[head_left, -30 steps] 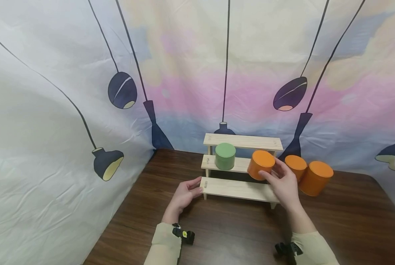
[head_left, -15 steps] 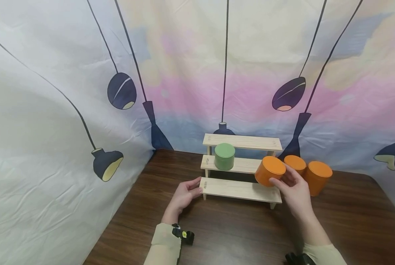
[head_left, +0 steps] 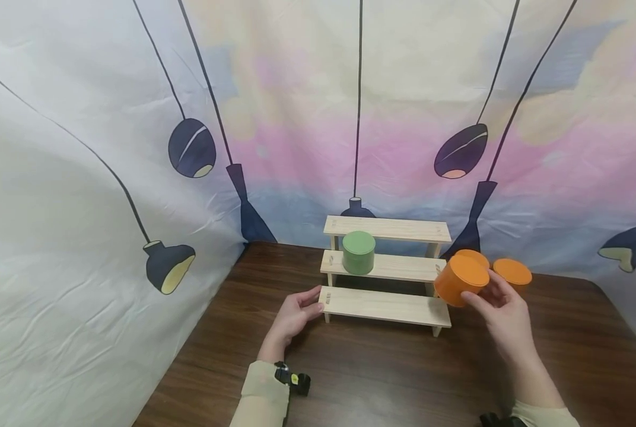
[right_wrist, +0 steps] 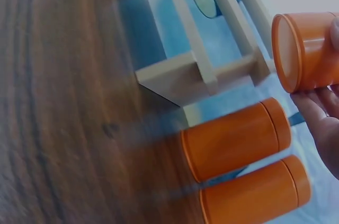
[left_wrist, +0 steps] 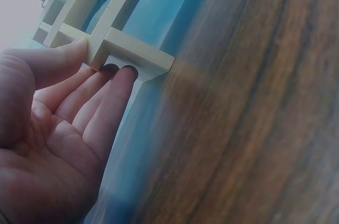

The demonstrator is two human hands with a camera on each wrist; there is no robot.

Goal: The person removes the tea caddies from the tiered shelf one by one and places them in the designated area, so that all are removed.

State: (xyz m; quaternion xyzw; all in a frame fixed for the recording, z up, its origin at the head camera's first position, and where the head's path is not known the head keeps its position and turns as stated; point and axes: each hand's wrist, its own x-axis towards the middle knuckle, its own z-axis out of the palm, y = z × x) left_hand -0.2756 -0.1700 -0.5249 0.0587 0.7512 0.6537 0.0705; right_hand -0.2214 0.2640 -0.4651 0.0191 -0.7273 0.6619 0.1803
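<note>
My right hand [head_left: 510, 323] grips an orange lidded canister [head_left: 459, 281], held tilted in the air off the right end of a three-step wooden stand [head_left: 387, 305]. In the right wrist view, this canister [right_wrist: 312, 52] is well above the table, its base showing. At the stand's left end my left hand [head_left: 292, 317] pinches the lowest step, thumb on top and fingers underneath, as the left wrist view shows at the step's end [left_wrist: 140, 52]. A green lidded canister [head_left: 358, 253] stands on the middle step, toward the left.
Two more orange canisters, one [right_wrist: 238, 139] beside the other [right_wrist: 257, 195], stand upright on the dark wood table [head_left: 382, 373] right of the stand. The head view shows them partly hidden behind the held one. A lamp-printed cloth [head_left: 296, 118] hangs behind.
My right hand has carried the orange canister rightward and slightly down, from over the middle step to beyond the stand's right end. My left hand stays on the stand.
</note>
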